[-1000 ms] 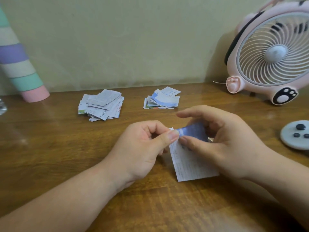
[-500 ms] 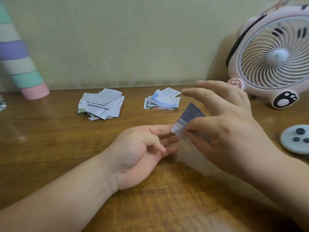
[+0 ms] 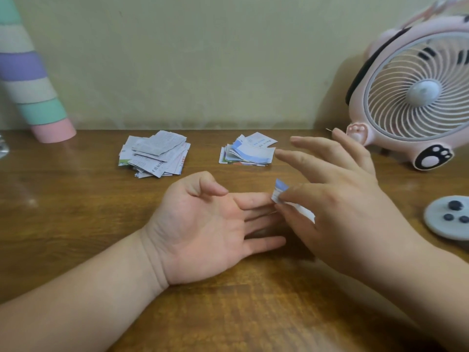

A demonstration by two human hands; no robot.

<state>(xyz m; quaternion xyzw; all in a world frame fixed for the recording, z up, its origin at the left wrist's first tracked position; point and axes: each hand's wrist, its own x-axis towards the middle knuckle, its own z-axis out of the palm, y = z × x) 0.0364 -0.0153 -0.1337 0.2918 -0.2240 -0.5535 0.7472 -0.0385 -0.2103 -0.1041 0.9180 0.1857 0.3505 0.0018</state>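
- The right hand (image 3: 342, 212) is pinching a small printed paper slip (image 3: 278, 190) between thumb and a lower finger; its other fingers are fanning out straight, away from the paper, probably so that they are not creasing it or hiding its face.
- The paper slip, blue along its upper edge and white below, is being held tilted above the counter (image 3: 76, 224), at the centre right of the view; much of it is lying hidden behind the gripping fingers.
- The left hand (image 3: 203, 229) is lying palm up on the counter, released and grasping nothing; its fingertips are reaching to just beside the slip, and whether they are touching it cannot be told.
- Two heaps are waiting near the wall (image 3: 203, 59): a mostly white pile (image 3: 154, 153) to the left and a blue-edged pile (image 3: 247, 152) to the right; judging from the colours, the slips are being sorted by kind, and the held one is likely belonging with the blue-edged pile.
- That pile is sitting just beyond the right hand's outstretched fingers; nothing is standing between the two, and the left hand is lying below the likely path.
- Around the work: a pink fan (image 3: 416, 97) with paw-shaped feet is standing at the far right; a grey disc (image 3: 449, 217) with dark buttons is lying near the right wrist; a pastel striped tube (image 3: 30, 80) is leaning at the far left.
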